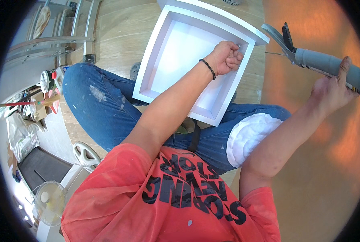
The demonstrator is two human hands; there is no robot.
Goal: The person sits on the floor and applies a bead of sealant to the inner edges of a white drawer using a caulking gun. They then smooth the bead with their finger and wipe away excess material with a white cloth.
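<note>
A white drawer box (204, 92) with a wider front panel at its far end is tilted across my lap. My left hand (227, 57) reaches inside it, fingers curled in, against the inner side near the far right corner. A dark bead bracelet circles that wrist. Off to the right, my right hand (335, 86) is wrapped round the grey barrel of a caulking gun (317, 58). The gun's handle, black trigger and thin rod point left, towards the drawer. Its other end runs into the dark rim of the picture.
A brownish, shiny panel (309, 161) spans the right side. At the far left stands a metal ladder (59, 40). Down the left lie bottles, a brush, plastic bags (20, 133) and a fan (50, 201). A white cloth patch (250, 137) covers my right thigh.
</note>
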